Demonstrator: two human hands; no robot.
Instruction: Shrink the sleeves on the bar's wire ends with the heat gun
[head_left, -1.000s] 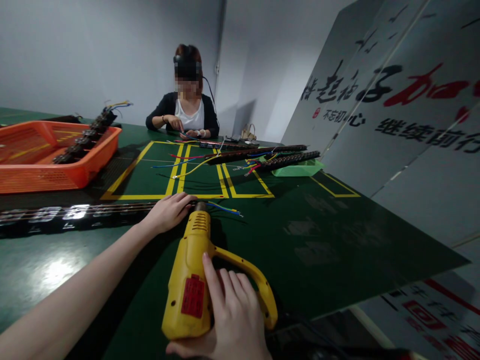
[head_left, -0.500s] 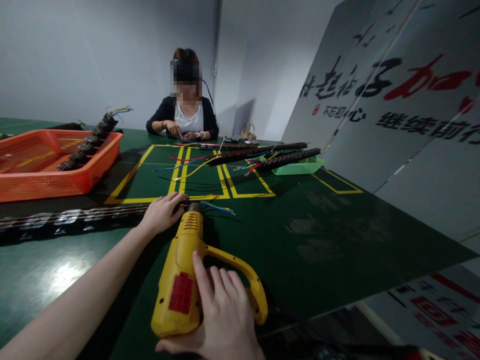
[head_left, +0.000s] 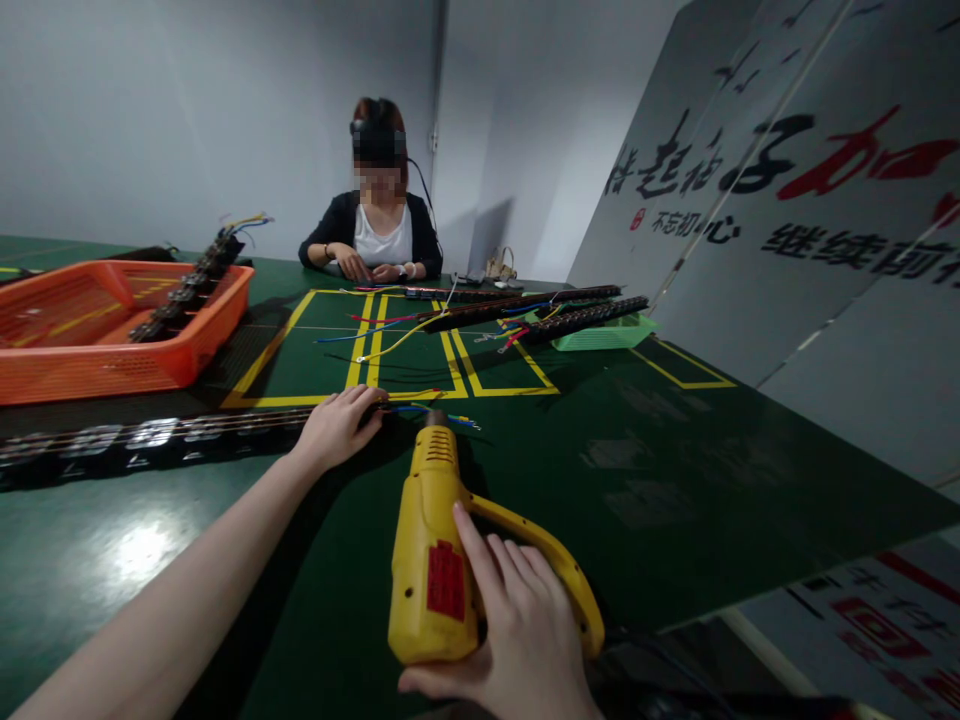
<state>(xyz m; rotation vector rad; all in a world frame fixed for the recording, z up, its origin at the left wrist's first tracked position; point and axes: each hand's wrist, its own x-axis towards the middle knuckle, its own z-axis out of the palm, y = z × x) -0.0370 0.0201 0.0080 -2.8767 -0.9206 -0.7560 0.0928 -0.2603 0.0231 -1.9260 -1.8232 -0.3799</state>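
Heat gun [head_left: 433, 560]: shifted right, nozzle now at wires [head_left: 450, 418], clear of left hand [head_left: 337, 428]. Right hand [head_left: 525, 645]: fingers wrapped round handle. Left: fingers loosely spread, pressing strip [head_left: 150, 438] end on table [head_left: 637, 450].

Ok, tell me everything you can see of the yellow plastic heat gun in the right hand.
The yellow plastic heat gun has a blocky body with vent slits near a dark metal nozzle, a red label on its side and a looped handle. The right hand grips the handle, fingers across the body. It points away, nozzle at the coloured wire ends beside the left hand, over the green table.
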